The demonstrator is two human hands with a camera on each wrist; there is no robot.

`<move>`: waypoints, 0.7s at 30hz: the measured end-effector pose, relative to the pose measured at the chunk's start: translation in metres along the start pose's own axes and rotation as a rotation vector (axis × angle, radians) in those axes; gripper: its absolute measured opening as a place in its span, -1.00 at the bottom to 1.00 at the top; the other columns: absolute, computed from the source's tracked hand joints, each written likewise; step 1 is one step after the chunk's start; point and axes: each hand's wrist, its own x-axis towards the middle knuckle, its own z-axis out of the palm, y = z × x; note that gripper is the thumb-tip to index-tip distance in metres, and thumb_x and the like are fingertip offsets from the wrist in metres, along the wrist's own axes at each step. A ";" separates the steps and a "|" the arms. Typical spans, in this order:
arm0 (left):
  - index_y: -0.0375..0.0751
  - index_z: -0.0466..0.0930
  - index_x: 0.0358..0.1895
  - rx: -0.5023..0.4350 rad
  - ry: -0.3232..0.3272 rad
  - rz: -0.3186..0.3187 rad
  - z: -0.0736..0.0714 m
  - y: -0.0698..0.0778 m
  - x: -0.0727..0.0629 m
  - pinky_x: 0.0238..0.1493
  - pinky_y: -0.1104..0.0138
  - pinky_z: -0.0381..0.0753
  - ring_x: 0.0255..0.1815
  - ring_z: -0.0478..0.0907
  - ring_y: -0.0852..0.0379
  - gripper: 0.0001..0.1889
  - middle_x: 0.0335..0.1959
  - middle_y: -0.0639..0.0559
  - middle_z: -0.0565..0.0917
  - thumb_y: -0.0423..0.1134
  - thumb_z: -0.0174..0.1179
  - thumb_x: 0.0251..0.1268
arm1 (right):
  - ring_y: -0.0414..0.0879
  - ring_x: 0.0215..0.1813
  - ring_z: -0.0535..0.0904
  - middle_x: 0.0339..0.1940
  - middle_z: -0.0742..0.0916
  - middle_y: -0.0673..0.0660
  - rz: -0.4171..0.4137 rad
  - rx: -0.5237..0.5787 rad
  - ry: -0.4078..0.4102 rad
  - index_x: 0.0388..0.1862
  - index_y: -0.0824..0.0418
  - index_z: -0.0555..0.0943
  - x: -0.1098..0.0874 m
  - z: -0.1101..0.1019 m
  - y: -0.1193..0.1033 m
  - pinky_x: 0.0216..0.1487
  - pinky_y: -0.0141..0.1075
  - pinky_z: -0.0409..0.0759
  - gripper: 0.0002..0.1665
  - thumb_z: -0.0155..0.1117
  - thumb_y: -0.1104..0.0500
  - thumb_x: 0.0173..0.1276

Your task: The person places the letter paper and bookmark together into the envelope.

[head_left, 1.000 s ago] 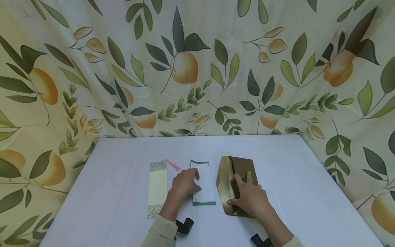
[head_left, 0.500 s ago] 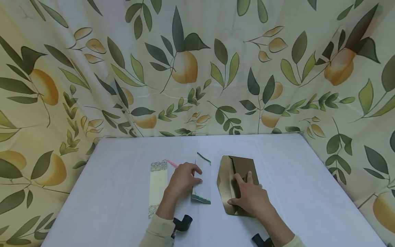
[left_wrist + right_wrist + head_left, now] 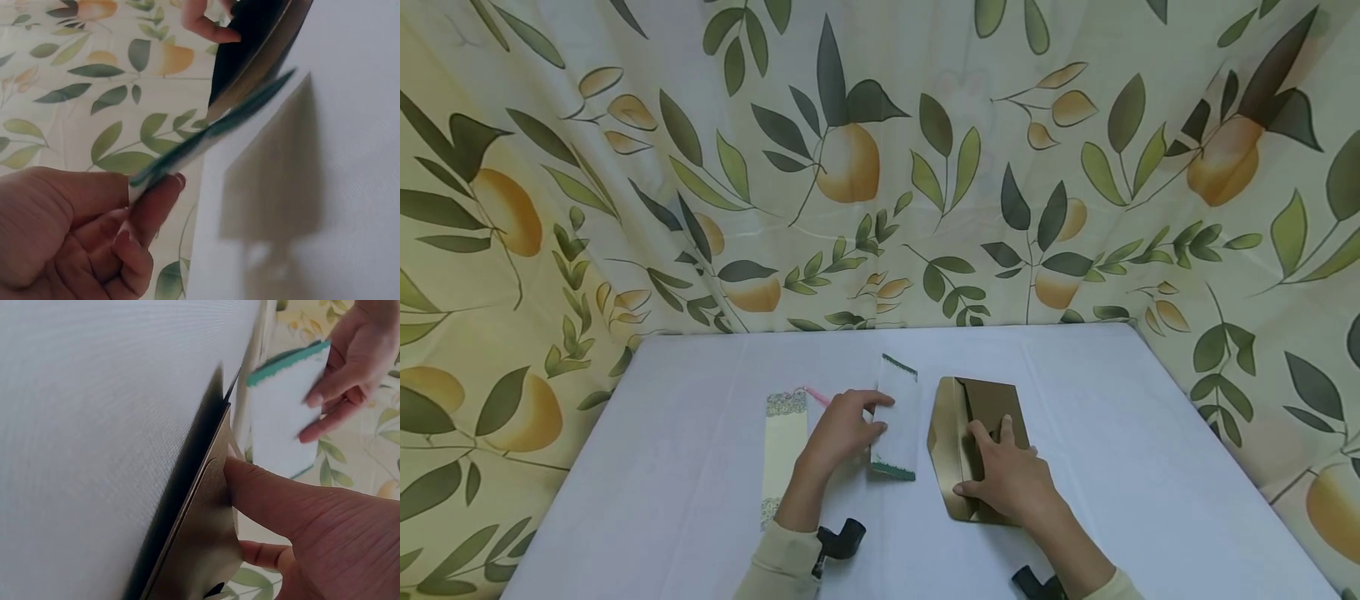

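Observation:
A white card (image 3: 897, 425) with green bands along its short ends is pinched between the thumb and fingers of my left hand (image 3: 842, 429). The card is tilted above the table, and its shadow falls on the cloth in the left wrist view. My right hand (image 3: 1009, 475) rests on a gold envelope (image 3: 951, 450), fingers spread over its brown side and thumb low near the flap fold. In the right wrist view the thumb and one finger touch the upper side of the envelope (image 3: 200, 544). The envelope's flap lies spread to the left.
A cream bookmark-like strip (image 3: 784, 450) with patterned ends lies left of the card, partly behind my left forearm. Its pink tassel (image 3: 817, 397) shows by the left hand. White cloth covers the table (image 3: 1150, 467); a fruit-patterned curtain (image 3: 880, 250) hangs behind it.
My left hand has raised the card off the table, tilting it and carrying it slightly toward the far side. The right hand and the envelope stay in place.

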 end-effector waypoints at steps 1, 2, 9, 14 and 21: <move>-0.14 0.76 0.11 -0.014 0.002 -0.003 0.000 0.000 0.001 -0.23 0.18 0.55 -0.21 0.54 0.02 -0.67 -0.10 -0.06 0.69 -0.41 0.41 0.28 | 0.83 -0.03 0.46 0.42 0.23 0.77 0.001 -0.002 -0.003 0.43 0.15 0.35 0.000 0.000 0.000 -0.32 0.30 0.61 0.11 0.68 -0.25 0.02; -0.13 0.76 0.11 -0.035 0.000 -0.007 0.001 0.000 0.001 -0.26 0.19 0.55 -0.26 0.54 0.04 -0.66 -0.10 -0.06 0.69 -0.40 0.42 0.28 | 0.83 -0.02 0.46 0.42 0.23 0.77 0.003 -0.003 -0.007 0.44 0.15 0.35 0.001 0.000 -0.001 -0.31 0.32 0.60 0.11 0.68 -0.25 0.03; -0.11 0.74 0.09 -0.178 -0.027 -0.045 0.009 0.001 0.006 -0.38 0.26 0.55 -0.41 0.56 0.12 -0.65 -0.14 -0.03 0.63 -0.39 0.46 0.23 | 0.87 0.01 0.41 0.43 0.20 0.78 0.013 0.031 -0.024 0.43 0.15 0.36 0.002 0.000 0.000 -0.25 0.40 0.57 0.10 0.69 -0.22 0.03; -0.11 0.74 0.05 -0.216 -0.012 -0.036 0.017 0.002 0.009 -0.40 0.28 0.55 -0.47 0.55 0.14 -0.66 -0.11 0.01 0.63 -0.39 0.48 0.20 | 0.87 0.01 0.40 0.43 0.20 0.78 0.015 0.048 -0.030 0.43 0.15 0.35 0.003 0.001 0.001 -0.24 0.41 0.56 0.10 0.69 -0.21 0.02; -0.21 0.74 0.03 -0.274 0.002 -0.010 0.033 0.002 0.012 -0.46 0.33 0.50 -0.54 0.54 0.20 -0.69 -0.08 -0.03 0.63 -0.41 0.46 0.21 | 0.89 0.00 0.39 0.42 0.21 0.78 0.012 0.064 -0.022 0.44 0.17 0.36 0.005 0.002 0.002 -0.19 0.47 0.53 0.12 0.71 -0.21 0.00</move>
